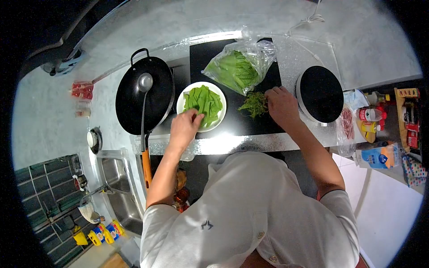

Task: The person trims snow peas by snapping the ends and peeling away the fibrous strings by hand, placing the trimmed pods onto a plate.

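Note:
A white plate [179, 103] holds a heap of green snow peas [204, 102]. My left hand [185, 127] reaches over the plate's near left edge, its fingers curled and closed on the snow peas there; the fingertips are partly hidden. To the plate's right, a small loose pile of stringy green trimmings [253, 105] lies on the black board [232, 127]. My right hand [281, 105] is at the right side of that pile, fingers bent and closed against the trimmings. Behind both, a clear plastic bag [264, 53] lies with more green pods [237, 71] inside.
On the left sits a black wok [127, 98] with a ladle [145, 83] resting in it. A round black-topped cooker [320, 94] stands right of my right hand. Packaged meat [346, 125] and bottles [370, 115] are farther right. The sink [117, 174] is lower left.

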Action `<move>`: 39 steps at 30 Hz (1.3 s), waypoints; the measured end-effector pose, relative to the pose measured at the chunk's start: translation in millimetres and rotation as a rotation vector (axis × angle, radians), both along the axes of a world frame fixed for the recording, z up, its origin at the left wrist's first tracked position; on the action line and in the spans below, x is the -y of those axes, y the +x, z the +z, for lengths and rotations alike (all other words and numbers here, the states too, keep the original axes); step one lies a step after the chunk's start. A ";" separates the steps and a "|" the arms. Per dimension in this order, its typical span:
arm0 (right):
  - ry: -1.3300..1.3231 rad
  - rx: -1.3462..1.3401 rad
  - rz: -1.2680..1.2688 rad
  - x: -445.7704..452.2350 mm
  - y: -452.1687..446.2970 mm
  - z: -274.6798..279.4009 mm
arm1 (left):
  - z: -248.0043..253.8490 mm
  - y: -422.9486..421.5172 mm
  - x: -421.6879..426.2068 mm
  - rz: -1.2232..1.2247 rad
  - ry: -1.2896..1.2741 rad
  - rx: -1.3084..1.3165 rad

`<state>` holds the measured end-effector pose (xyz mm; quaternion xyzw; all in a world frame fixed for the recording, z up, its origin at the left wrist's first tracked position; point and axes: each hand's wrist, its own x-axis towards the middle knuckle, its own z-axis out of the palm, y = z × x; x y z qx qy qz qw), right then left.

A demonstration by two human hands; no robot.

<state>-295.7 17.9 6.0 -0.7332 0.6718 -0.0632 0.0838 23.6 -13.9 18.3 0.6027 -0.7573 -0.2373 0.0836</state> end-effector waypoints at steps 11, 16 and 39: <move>-0.306 0.354 0.105 51.2 6.3 -29.8 | -19.4 -2.7 -0.2 0.068 -0.296 0.277; -0.155 0.057 0.142 88.3 36.3 -56.0 | -8.8 -4.4 -9.7 0.114 -0.322 0.253; 0.685 1.520 0.155 13.7 24.9 34.9 | 29.4 -99.7 3.4 -0.079 0.425 -1.256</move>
